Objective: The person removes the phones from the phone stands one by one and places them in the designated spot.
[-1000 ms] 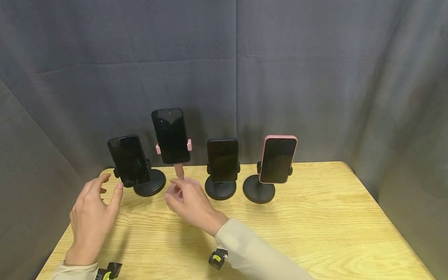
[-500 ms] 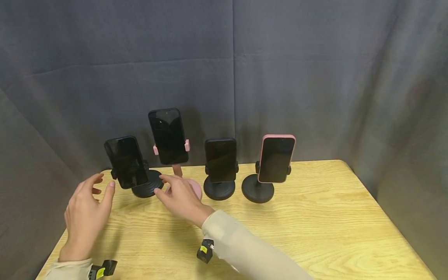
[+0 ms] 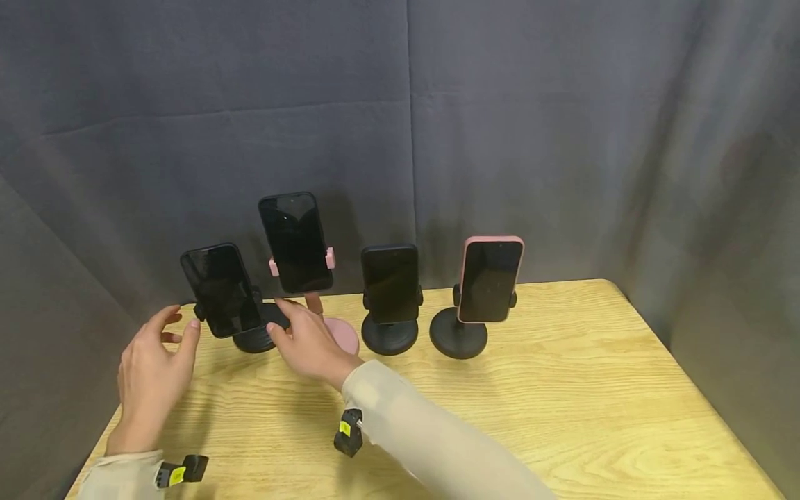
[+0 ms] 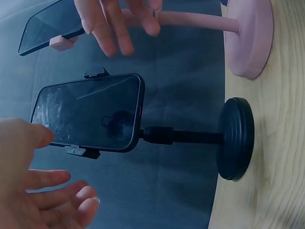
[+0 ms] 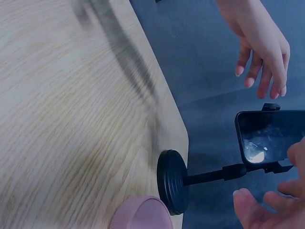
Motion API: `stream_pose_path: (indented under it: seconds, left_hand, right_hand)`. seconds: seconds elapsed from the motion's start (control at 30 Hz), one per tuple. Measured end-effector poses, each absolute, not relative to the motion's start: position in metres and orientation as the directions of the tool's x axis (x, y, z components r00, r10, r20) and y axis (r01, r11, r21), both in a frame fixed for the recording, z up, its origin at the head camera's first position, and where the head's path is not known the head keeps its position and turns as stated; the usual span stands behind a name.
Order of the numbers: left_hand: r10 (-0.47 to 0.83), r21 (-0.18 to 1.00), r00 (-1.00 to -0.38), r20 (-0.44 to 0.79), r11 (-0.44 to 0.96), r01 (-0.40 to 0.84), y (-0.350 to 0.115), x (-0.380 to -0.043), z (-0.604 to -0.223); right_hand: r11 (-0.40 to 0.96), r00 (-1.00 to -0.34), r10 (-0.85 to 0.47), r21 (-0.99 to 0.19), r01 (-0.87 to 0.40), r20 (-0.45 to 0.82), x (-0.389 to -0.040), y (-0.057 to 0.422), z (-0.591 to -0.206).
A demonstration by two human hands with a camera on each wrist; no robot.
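A black phone (image 3: 222,290) is clamped, slightly tilted, in a black stand at the far left; the round base (image 4: 235,139) and thin stem show in the left wrist view. My left hand (image 3: 153,378) is beside that phone's left edge, fingers loosely bent around nothing. In the right wrist view a gap separates this hand (image 5: 264,52) from the clamp. My right hand (image 3: 309,347) hovers on the phone's other side, thumb and fingers apart, holding nothing. It partly covers the pink stand (image 3: 342,336), whose clamp holds a taller-standing black phone (image 3: 296,243).
To the right, another black phone (image 3: 391,285) stands in a black stand. Beside it a pink-cased phone (image 3: 491,279) sits in a similar stand. All are near the back edge of the wooden table (image 3: 594,389), before a grey curtain (image 3: 531,125).
My right hand has moved left, from in front of the pink stand's base toward the far-left phone. My left hand has shifted only slightly. The whole head view has drifted a little.
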State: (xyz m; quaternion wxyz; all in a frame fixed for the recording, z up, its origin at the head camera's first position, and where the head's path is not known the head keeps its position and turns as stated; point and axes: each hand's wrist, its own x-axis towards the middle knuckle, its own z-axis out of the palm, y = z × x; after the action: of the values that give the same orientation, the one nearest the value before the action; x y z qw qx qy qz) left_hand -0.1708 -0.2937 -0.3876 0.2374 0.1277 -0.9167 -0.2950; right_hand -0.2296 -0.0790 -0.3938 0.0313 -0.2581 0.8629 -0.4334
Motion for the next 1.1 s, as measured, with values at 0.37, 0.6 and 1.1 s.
stream_pose_path:
  seconds: [0.37,0.6,1.1]
  left_hand:
    - [-0.297,0.586,-0.88,0.372,0.81,-0.025,-0.297,-0.181,-0.386]
    - [-0.228,0.578,-0.903,0.363,0.815,0.027,-0.299,-0.189,-0.386]
    - [-0.115,0.691,-0.93,0.348,0.702,0.172,-0.307,-0.197,-0.395]
  right_hand:
    - [0.45,-0.859,-0.499,-0.812,-0.373,0.118,-0.231,-0.091,-0.39]
    - [0.404,-0.871,-0.487,-0.868,-0.288,0.062,-0.236,-0.097,-0.385]
    - [0.333,-0.918,-0.395,-0.925,-0.183,0.04,-0.239,-0.107,-0.388]
